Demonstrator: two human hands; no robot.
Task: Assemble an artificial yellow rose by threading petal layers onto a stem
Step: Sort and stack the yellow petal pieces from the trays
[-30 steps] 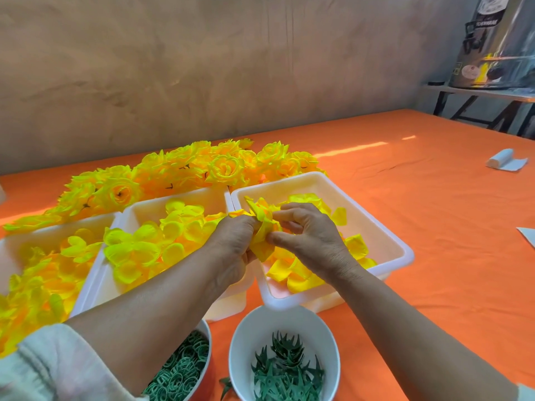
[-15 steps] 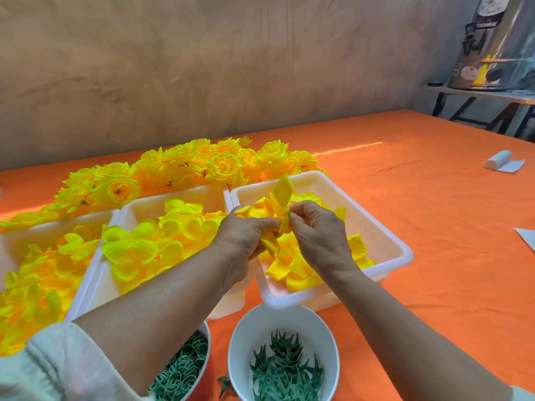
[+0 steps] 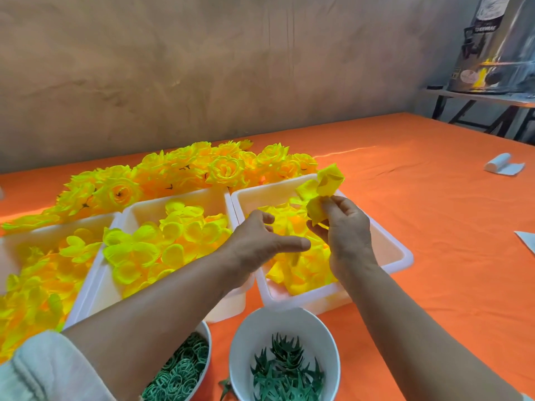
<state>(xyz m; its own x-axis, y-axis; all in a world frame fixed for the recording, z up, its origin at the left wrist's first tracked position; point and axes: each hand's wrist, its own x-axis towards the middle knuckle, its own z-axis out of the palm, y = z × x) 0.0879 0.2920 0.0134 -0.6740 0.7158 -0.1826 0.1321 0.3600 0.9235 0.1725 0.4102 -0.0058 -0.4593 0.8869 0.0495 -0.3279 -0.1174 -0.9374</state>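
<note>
My right hand (image 3: 346,227) pinches a yellow petal layer (image 3: 322,192) and holds it up over the right white tray (image 3: 402,256), which is full of loose yellow petals. My left hand (image 3: 260,241) hovers over that tray's left part with fingers loosely spread and thumb out, holding nothing. Behind the trays lies a row of finished yellow roses (image 3: 179,175). No stem shows in either hand.
The middle tray (image 3: 95,282) and left tray (image 3: 17,241) hold more yellow petal layers. In front stand a white bowl (image 3: 324,337) of green sepals and a bowl of green rings (image 3: 179,371). The orange cloth (image 3: 434,212) runs right, with a white roll (image 3: 500,164).
My hands were together on one petal layer. My left hand has let go and moved down and left; my right hand has lifted the layer up and to the right.
</note>
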